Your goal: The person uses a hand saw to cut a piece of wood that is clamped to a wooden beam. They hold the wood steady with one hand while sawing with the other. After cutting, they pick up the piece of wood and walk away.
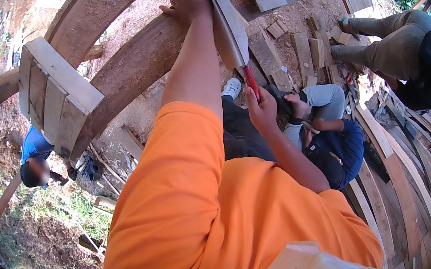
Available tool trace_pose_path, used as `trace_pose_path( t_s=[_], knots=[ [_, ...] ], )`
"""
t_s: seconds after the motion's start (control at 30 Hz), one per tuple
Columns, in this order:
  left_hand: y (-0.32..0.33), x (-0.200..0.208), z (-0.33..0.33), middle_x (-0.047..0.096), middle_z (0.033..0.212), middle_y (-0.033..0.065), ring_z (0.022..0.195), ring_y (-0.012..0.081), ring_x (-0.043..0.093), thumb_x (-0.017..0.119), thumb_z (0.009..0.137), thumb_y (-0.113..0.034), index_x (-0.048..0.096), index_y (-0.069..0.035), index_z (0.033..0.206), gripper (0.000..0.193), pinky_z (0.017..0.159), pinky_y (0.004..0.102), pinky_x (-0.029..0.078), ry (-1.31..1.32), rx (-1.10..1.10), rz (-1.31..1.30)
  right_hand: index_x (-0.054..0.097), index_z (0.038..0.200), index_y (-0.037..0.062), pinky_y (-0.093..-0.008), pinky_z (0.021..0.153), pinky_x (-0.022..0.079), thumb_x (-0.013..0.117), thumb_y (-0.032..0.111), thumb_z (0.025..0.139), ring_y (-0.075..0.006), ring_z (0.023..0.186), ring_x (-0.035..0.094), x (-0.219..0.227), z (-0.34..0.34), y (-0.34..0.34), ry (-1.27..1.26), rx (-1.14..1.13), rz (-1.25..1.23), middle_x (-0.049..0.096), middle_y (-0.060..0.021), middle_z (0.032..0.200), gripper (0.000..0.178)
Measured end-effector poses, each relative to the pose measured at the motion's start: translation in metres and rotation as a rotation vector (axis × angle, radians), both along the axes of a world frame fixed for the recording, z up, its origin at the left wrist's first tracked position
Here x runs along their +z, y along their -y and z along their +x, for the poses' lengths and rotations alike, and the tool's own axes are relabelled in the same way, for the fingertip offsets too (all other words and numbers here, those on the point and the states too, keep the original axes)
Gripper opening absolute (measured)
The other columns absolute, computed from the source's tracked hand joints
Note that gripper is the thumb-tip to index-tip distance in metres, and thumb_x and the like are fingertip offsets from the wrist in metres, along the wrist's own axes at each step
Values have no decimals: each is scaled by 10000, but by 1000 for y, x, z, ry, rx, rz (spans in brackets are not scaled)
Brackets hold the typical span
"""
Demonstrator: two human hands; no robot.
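My left hand (188,0) reaches up to a pale wooden board (228,28), with its fingers bent around the board's left side. The board lies across a large curved wooden beam (132,72). Lower down, my right hand (262,108) is closed around a slim red pen-like tool (250,81); its exact kind is not clear. The tool's upper end meets the board's lower end. Both my arms are raised, the left one stretched out further.
A seated person in dark blue (346,143) is close by my right arm. Another person (413,51) bends over at far right, and a third (36,154) is low at left. Wood offcuts (303,56), long planks (398,180) and a short-board assembly (58,96) surround me.
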State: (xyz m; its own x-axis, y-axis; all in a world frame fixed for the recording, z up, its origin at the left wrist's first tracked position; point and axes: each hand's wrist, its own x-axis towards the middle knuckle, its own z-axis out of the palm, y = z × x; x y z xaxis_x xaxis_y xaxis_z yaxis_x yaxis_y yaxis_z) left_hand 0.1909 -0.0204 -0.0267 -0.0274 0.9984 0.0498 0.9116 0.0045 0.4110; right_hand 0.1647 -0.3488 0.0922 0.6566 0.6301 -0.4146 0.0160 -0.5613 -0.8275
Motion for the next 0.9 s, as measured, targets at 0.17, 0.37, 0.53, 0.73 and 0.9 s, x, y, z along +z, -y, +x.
trace_pose_path(
  t_s=[0.17, 0.37, 0.53, 0.73, 0.9],
  knots=[
    [14, 35, 1, 456, 1457, 239, 1336, 371, 520, 401, 1026, -350, 249, -106, 1596, 637, 1183, 666, 131, 95, -81, -136, 628, 822, 25, -305, 532, 351, 660, 301, 1006, -77, 579, 411, 11, -7, 35, -134, -60, -44, 465, -2, 611, 333],
    [1, -16, -6, 506, 1403, 187, 1286, 318, 552, 429, 1023, -353, 284, -156, 1591, 618, 1162, 676, 179, 29, -37, 217, 615, 813, 16, -309, 534, 349, 640, 299, 1019, -83, 588, 405, -7, -7, -12, -131, -99, 80, 459, -25, 607, 351],
    [6, -9, 1, 489, 1451, 172, 1341, 306, 509, 431, 1027, -369, 290, -190, 1597, 614, 1142, 695, 207, 32, -20, 83, 602, 808, 4, -325, 539, 356, 650, 283, 1010, -101, 586, 420, -16, 18, -41, -22, 27, 18, 469, -56, 609, 348],
    [9, 6, 4, 496, 1423, 174, 1294, 311, 548, 425, 1028, -369, 277, -166, 1594, 619, 1150, 687, 185, 45, -21, 76, 620, 829, 27, -289, 539, 351, 645, 261, 1018, -64, 604, 417, 8, -19, 53, -84, -4, -43, 480, -5, 632, 303],
    [13, 28, 1, 544, 1357, 220, 1221, 348, 614, 427, 1008, -295, 332, -50, 1541, 594, 1198, 637, 135, 66, -38, 20, 639, 850, 20, -280, 541, 343, 640, 255, 1023, -59, 609, 414, 5, -6, 15, -153, -38, 39, 485, 1, 638, 291]
  ],
)
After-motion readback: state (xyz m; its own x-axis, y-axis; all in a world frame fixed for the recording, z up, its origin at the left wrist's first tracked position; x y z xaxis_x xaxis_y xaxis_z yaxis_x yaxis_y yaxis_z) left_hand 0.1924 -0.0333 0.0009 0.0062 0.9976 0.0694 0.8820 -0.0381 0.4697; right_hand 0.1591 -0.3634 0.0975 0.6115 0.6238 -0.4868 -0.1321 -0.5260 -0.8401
